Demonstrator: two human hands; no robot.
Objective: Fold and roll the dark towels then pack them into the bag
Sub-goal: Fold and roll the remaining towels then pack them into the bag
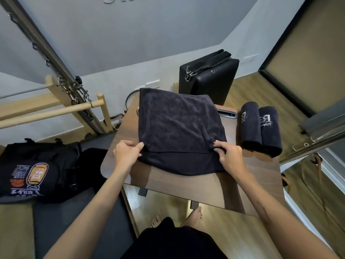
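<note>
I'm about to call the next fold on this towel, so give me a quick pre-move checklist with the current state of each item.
1. Left hand pinching the near-left corner of the folded-over layer of the flat towel: ok.
2. Right hand pinching the near-right corner of that layer: ok.
3. Upper layer square with the lower one: not ok; the lower layer sticks out toward the person.
4. Towel fully supported on the table: cannot tell; its far edge hides the table's back edge.
5. Two rolled towels clear of the fold, lying apart at the right: ok.
6. Bag open and ready: cannot tell.
</note>
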